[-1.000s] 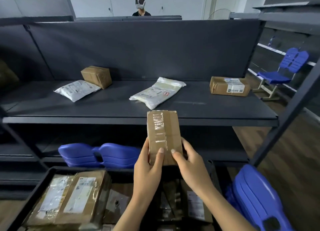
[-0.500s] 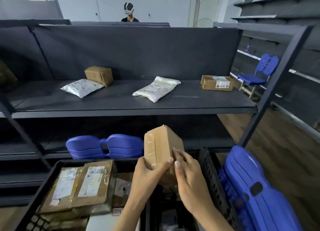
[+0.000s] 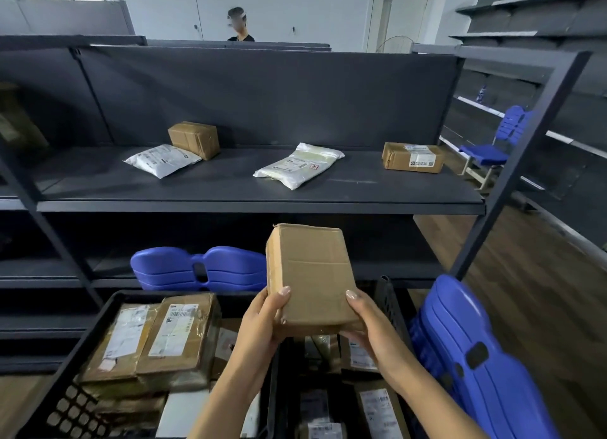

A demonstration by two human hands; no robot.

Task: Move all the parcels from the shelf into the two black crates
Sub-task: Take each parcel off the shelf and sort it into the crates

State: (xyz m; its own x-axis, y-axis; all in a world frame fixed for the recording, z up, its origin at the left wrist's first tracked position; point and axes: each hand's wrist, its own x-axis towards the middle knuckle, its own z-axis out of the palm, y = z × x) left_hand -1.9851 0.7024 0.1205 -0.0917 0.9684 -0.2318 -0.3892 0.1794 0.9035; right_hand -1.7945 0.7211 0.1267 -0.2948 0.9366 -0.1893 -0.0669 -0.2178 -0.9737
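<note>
Since a moment ago the cardboard box (image 3: 312, 274) has turned broad face up, left hand (image 3: 262, 320) and right hand (image 3: 371, 330) clamped on its lower corners above the crates (image 3: 391, 304). At 12 o'clock, four parcels remain on the shelf (image 3: 230, 192); crate contents below are partly hidden.

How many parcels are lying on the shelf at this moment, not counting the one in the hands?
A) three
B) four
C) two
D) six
B: two brown boxes and two white bags lie on the shelf; both hands hold a fifth parcel.
</note>
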